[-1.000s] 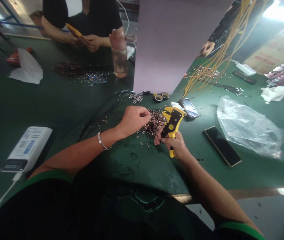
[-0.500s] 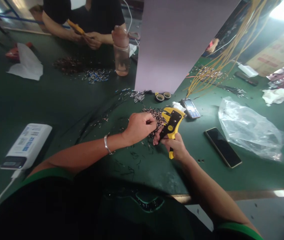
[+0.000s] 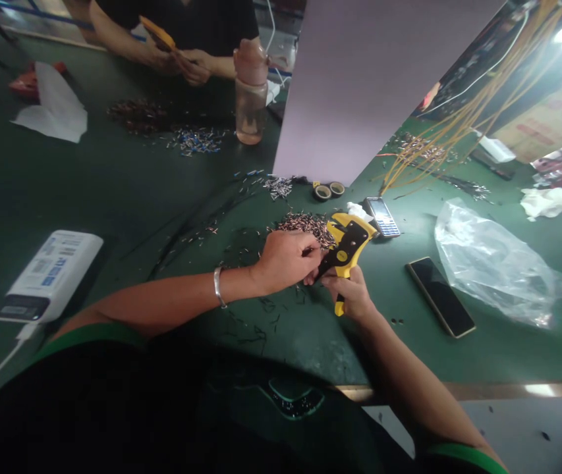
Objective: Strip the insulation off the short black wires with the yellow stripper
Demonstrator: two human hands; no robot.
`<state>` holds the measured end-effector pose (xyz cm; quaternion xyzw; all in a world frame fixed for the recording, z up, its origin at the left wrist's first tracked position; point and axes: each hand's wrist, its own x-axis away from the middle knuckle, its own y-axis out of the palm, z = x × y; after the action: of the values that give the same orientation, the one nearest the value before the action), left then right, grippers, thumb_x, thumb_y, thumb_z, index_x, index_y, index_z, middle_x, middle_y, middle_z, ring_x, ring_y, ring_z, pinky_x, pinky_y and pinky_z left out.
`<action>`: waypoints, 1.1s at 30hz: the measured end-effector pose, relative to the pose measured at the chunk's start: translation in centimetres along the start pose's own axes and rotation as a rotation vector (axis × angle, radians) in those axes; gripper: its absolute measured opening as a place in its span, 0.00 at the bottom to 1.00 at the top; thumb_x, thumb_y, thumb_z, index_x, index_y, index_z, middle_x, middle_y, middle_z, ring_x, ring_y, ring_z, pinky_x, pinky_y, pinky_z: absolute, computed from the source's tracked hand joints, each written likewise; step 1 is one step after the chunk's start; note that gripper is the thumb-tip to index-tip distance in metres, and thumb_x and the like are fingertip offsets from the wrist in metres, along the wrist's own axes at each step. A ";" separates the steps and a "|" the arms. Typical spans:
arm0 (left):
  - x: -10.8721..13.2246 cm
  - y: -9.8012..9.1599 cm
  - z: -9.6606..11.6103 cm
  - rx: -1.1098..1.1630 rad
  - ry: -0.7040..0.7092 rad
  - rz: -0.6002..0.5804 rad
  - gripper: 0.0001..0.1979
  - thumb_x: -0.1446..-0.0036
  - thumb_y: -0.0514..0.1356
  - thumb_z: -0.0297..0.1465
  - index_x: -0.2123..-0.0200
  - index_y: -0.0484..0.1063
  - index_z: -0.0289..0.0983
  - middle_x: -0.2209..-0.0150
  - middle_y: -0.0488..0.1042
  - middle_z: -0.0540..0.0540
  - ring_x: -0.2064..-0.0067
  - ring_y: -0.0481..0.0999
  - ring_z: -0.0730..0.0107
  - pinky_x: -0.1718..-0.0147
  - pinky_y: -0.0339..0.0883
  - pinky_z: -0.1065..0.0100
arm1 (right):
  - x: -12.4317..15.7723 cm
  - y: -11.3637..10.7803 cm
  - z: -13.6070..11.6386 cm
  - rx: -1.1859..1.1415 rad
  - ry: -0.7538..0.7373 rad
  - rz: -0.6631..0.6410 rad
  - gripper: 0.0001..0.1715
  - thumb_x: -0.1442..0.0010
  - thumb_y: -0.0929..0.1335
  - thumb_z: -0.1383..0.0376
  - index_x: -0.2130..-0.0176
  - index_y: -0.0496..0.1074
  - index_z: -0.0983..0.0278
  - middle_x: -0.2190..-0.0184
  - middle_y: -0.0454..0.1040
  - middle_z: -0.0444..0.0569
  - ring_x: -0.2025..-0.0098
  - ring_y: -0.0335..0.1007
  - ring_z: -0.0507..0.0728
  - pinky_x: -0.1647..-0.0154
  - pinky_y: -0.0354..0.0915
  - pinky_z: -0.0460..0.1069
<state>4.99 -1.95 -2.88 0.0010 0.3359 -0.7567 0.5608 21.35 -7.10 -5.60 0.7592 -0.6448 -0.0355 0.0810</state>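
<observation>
Pliers (image 3: 346, 249) were wrapped in the right grip (image 3: 354, 291), extending toward twelve o'clock; left grip (image 3: 283, 262), pressed together, contents indiscernible, sat at their nine o'clock, coppery pile (image 3: 305, 224) at its one o'clock.

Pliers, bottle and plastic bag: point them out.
Pliers (image 3: 350, 244): head view, on the black body.
Bottle (image 3: 250, 105): head view, on the see-through side.
Plastic bag (image 3: 501, 264): head view, on its crumpled middle.

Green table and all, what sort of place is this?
Probably a wiring workshop: the right hand holds yellow-and-black pliers beside a heap of coppery bits, with long yellow wires nearby.
</observation>
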 end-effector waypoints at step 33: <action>-0.7 -1.5 -0.1 0.103 -0.014 -0.272 0.15 0.45 0.55 0.27 0.64 0.82 0.37 0.74 0.79 0.50 0.72 0.73 0.73 0.72 0.65 0.71 | 0.2 0.1 0.8 0.824 -0.351 0.337 0.21 0.56 0.65 0.70 0.59 0.63 0.59 0.68 0.72 0.49 0.67 0.68 0.60 0.64 0.66 0.55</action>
<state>3.92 -1.07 -1.90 -0.0210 0.2898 -0.8420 0.4545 21.21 -7.42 -6.35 0.5954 -0.7233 0.1089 -0.3323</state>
